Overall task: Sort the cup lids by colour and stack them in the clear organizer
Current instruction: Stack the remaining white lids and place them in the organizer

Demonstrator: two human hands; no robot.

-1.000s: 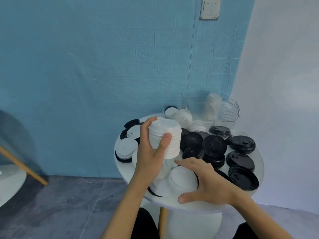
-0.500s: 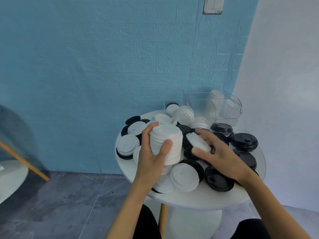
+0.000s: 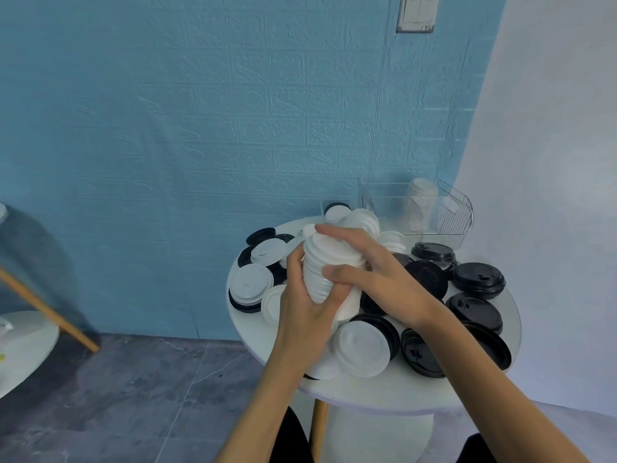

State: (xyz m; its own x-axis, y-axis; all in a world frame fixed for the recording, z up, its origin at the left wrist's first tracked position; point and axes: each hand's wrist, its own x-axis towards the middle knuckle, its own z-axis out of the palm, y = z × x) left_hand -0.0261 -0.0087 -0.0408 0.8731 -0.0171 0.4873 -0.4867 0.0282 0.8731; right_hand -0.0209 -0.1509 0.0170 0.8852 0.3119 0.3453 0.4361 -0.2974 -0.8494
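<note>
Your left hand [image 3: 305, 309] grips the stack of white lids [image 3: 329, 272] from the side, fingers and thumb curled round it; your right hand [image 3: 377, 279] lies over the top of the same stack, fingers curled across the uppermost lid and thumb pressed to its side; both hands are therefore holding the stack, which hangs above the middle of the round table [image 3: 384, 392], slightly tilted.

The step in hand looks like seating one more white lid on the stack; press evenly with the right palm so the rim nests all round, and keep the left thumb low on the stack so the lower lids cannot fan out; square the stack upright before you let the right hand go.

Loose white lids [image 3: 362, 352] lie near the front edge of the table and toward its left edge; black lids [image 3: 477, 279] crowd the right side, some overlapping the white ones; lift each white lid clear rather than dragging it, or the black one beneath may slide toward the edge.

The clear organizer [image 3: 444, 212] stands at the far right edge of the table, against the wall; a white stack [image 3: 421, 195] already sits inside it; whether there is a separate compartment for the black lids I cannot tell; carry this stack over with both hands and set it down beside the white one, not on loose lids.
</note>
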